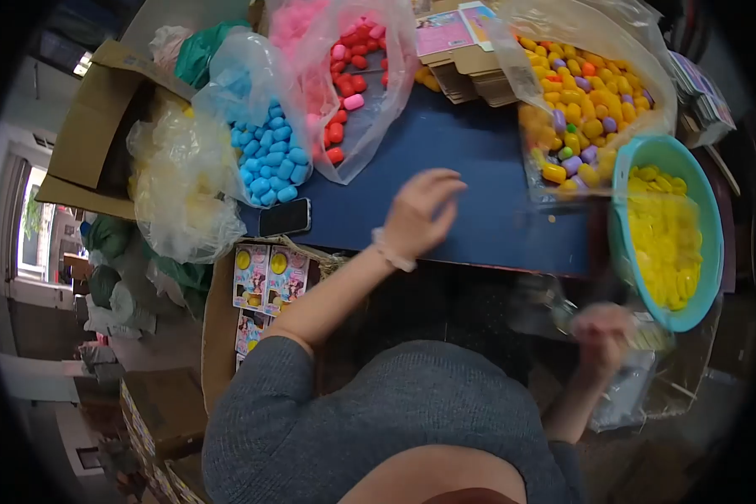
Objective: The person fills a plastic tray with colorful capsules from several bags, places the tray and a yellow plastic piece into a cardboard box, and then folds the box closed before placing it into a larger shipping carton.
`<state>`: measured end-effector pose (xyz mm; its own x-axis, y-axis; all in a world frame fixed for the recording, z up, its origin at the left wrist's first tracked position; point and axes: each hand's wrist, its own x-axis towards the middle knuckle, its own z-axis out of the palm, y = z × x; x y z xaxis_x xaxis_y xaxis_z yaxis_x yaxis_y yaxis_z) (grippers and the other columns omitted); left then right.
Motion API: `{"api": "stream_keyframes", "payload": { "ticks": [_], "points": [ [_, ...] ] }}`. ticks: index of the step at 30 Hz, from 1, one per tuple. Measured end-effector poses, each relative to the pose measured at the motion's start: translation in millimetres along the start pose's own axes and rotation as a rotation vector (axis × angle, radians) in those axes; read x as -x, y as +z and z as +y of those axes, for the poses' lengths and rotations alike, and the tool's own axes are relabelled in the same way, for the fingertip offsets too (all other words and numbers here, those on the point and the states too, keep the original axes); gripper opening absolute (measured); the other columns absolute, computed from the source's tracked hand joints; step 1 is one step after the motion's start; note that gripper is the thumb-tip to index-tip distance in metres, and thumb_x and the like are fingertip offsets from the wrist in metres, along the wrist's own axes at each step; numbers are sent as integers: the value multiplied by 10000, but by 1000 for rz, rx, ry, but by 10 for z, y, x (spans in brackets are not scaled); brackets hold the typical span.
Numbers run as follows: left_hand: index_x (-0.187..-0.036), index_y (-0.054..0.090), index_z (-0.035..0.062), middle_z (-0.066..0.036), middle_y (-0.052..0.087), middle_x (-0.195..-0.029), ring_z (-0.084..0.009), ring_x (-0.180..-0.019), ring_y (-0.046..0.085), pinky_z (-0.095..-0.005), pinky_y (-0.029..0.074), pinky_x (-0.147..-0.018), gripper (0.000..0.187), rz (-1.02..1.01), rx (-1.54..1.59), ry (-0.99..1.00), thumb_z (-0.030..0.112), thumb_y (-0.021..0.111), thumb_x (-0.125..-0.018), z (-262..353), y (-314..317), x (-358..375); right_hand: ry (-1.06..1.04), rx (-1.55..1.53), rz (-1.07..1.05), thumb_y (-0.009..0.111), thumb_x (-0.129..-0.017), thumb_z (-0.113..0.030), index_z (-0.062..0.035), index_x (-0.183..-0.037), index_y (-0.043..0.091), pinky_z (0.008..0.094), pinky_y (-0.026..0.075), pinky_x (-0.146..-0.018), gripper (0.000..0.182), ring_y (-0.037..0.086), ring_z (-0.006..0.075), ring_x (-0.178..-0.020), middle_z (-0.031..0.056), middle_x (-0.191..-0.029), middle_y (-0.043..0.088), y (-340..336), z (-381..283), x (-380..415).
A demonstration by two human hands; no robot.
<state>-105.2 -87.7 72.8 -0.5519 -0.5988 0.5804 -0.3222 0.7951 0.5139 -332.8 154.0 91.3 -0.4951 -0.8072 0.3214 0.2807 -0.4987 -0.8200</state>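
So the left hand (pixel 424 214) is hovering over the bare middle of the blue table (pixel 496 168), fingers loosely bent and thumb sticking out, and it isn't gripping anything I can see. A pale band (pixel 393 252) is circling that wrist. The right hand (pixel 603 336) is hanging lower, off the table's front edge, and it's blurring so much that I can't tell if it's closed on something; some clear plastic (pixel 651 334) is showing right beside it. The teal tub (pixel 711 220) of yellow pieces (pixel 664 252) is sitting at the table's right end, just above and to the right of the right hand and well apart from the left one. A clear bag of mostly orange pieces (pixel 601 105) is lying just past the tub, up and to the right of the left hand. Bags of red pieces (pixel 336 134) and blue pieces (pixel 269 160) are lying farther over to the left, with a phone (pixel 286 217) resting just below the blue ones. Printed packs (pixel 269 277) are sitting in a box near the left forearm.
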Motion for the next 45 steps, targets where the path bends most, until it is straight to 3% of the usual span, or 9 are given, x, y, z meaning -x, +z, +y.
{"api": "stream_keyframes", "payload": {
  "ticks": [2,7,13,17,21,24,26,35,45],
  "points": [
    [-982,661,19,-166,659,-965,-349,-917,646,-396,521,-815,188,173,-235,-173,-5,589,-810,-735,-717,25,306,-150,-231,583,-952,-98,43,-1027,673,305,565,-669,183,680,248,-768,206,-957,688,266,752,-261],
    [-1095,684,18,-202,673,-1068,-383,-978,634,-452,511,-860,278,105,-637,-412,52,526,-869,-2634,-2062,191,867,-79,47,541,-1001,-151,35,-1224,587,271,567,-746,293,699,210,-881,202,-1082,680,817,1748,-138],
    [-1213,630,70,-174,648,-1172,-380,-1056,607,-447,502,-900,358,-136,-718,-418,134,575,-865,-3581,-2670,-290,1048,399,-200,519,-1008,-169,51,-1126,633,266,559,-698,275,696,190,-786,161,-965,710,558,1321,-344],
    [-1224,613,110,-123,633,-1203,-373,-1081,588,-453,503,-890,393,-87,-866,-429,224,624,-848,-4608,-2660,-83,889,551,-118,538,-1000,-176,43,-1035,649,264,549,-673,248,681,174,-730,137,-876,708,607,1003,-693],
    [-1222,614,111,-115,619,-1217,-374,-1076,584,-446,505,-880,424,-74,-957,-409,271,649,-830,-4481,-2855,-157,686,681,-149,548,-986,-114,59,-1024,651,279,545,-703,205,672,176,-742,136,-869,704,744,845,-1122],
    [-1216,619,102,-125,624,-1207,-359,-1050,595,-439,501,-891,412,-174,-1376,-124,273,634,-841,-4816,-3158,-198,607,721,-215,547,-983,-100,61,-1003,657,289,554,-696,196,691,190,-768,131,-861,707,861,873,-1306],
    [-1395,485,94,-180,572,-1278,-332,-1159,549,-418,440,-967,485,-320,-1089,-366,268,527,-944,-4234,-3174,-517,572,742,-229,543,-983,-93,61,-992,661,290,556,-692,194,698,194,-777,128,-853,708,959,915,-1351],
    [-1309,536,81,-178,599,-1191,-333,-1086,578,-408,458,-921,440,-327,-978,-463,247,584,-904,-4820,-3125,-311,297,1209,-734,643,-842,-9,-12,-956,688,317,539,-645,123,695,264,-703,129,-784,693,1316,975,-1867],
    [-1200,600,64,-177,632,-1083,-334,-995,614,-396,481,-864,383,-275,-975,-540,220,655,-854,-4842,-3235,-182,-576,1254,-965,599,-830,-80,-45,-895,625,468,514,-713,78,648,376,-851,156,-860,660,2825,2978,-4153]
  ]
}}
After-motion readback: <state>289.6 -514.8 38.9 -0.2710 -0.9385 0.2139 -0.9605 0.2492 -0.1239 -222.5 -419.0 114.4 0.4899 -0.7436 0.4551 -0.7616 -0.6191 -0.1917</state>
